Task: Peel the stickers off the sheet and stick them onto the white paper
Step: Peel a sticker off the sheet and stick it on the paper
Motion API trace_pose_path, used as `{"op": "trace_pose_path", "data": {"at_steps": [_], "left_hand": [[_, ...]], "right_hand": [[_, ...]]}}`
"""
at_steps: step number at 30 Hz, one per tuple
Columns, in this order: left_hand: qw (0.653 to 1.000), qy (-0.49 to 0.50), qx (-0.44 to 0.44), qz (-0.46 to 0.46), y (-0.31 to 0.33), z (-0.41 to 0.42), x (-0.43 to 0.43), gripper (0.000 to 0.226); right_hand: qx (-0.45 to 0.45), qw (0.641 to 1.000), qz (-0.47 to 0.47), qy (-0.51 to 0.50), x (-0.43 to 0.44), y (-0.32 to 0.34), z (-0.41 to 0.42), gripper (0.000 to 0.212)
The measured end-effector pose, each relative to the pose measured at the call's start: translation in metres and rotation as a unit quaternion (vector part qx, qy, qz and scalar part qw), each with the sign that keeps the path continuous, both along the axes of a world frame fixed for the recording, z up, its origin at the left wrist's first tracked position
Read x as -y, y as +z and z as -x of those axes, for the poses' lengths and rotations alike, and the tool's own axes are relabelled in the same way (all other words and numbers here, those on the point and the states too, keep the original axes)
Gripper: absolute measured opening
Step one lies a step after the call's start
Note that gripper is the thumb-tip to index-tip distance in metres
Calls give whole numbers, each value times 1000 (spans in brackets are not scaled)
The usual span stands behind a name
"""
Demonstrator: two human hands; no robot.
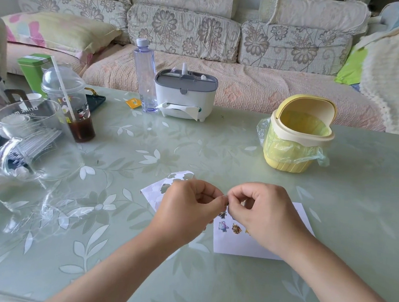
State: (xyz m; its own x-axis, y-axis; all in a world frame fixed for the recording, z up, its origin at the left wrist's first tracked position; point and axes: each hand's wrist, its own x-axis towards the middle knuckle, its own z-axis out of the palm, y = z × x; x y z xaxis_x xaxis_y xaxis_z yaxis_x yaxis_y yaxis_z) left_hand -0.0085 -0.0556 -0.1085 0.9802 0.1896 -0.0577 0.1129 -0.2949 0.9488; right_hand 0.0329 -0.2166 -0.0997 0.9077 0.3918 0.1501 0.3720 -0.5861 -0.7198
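The sticker sheet (158, 187), white with several cut-out holes, lies on the table partly under my left hand (188, 210). To its right lies the white paper (238, 244) with several small cartoon stickers (230, 227) stuck on it. My right hand (263, 213) hovers over the paper's upper part. Both hands have curled fingers and their fingertips meet at one spot, pinching something small (226, 203) between them. What is pinched is mostly hidden; it looks like a sticker.
A yellow lidded bin (297, 136) with a plastic liner stands at the back right. A white tissue box (185, 96) and a clear bottle (144, 77) stand at the back centre. Cups, a glass jug (36, 140) and dishes crowd the left. A sofa runs behind the table.
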Motion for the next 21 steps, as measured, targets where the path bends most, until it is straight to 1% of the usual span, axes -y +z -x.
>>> {"op": "trace_pose_path", "data": {"at_steps": [3,9,13,15,18,21], "left_hand": [[1000,-5,-2,-7,1,0,1,12],[999,2,-3,34,6,1,-3,11],[999,2,-5,48,7,1,-2,11],[999,8,0,42,5,1,0,9],[999,43,25,4,1,1,3,6],[988,81,80,-100,-3,1,5,19]], "right_hand": [[16,1000,13,5,0,-2,-1,26],[-89,990,-112,-10,3,0,-5,23],[-113,983,-142,-12,3,2,-5,23],[-108,983,-146,-13,3,1,-4,25],[-86,985,-147,-19,5,0,-4,25],[-54,988,-138,-45,7,-2,-4,20]]}}
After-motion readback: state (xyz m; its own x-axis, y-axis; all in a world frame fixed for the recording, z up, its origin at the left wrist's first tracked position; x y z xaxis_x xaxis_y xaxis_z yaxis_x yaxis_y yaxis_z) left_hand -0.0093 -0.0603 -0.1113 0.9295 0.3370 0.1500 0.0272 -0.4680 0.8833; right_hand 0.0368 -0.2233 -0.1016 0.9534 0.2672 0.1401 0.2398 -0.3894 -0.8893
